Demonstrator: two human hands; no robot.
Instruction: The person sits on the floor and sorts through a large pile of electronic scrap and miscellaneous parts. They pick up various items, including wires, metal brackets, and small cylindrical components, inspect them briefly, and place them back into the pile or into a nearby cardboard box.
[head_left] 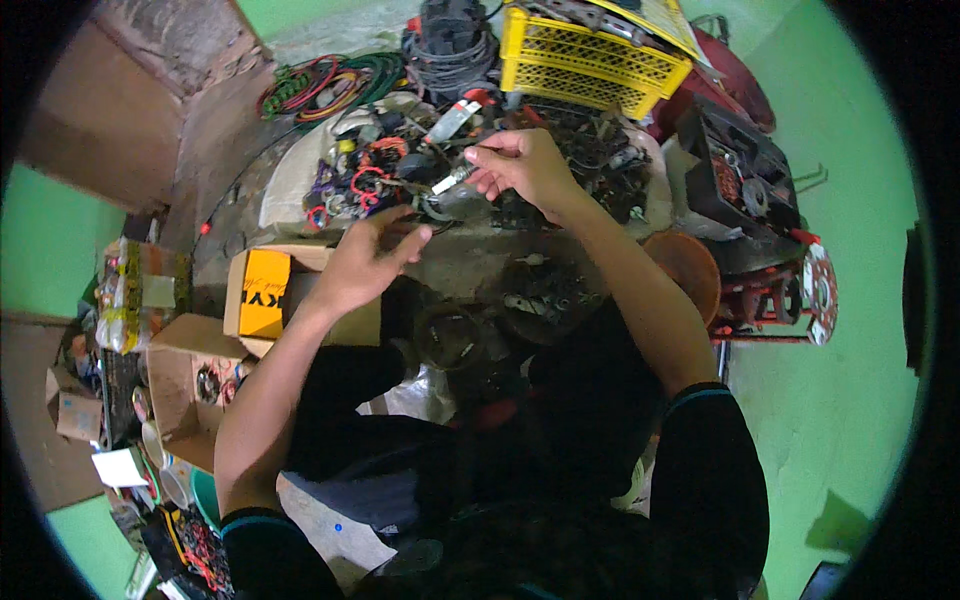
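Observation:
Between the thumb and fingers of my right hand [525, 170] is a spark plug [452, 181], its white end pointing down and to the left. My left hand [370, 262] is just below and left of it, thumb apart from the fingers and nothing seen in its grip. Under both hands spreads a pile of small parts and wires [375, 165] on a pale sack [283, 200]. A silver and red piece [455, 120] lies on the pile beyond the spark plug. The smallest parts are too blurred to name.
At the back stands a yellow crate [590, 70], with coiled cables [335, 85] to its left. An open dark case [735, 170] and a red metal frame [775, 295] are at the right. Cardboard boxes [195, 400] stand at the left; a round bowl [450, 335] sits between my legs.

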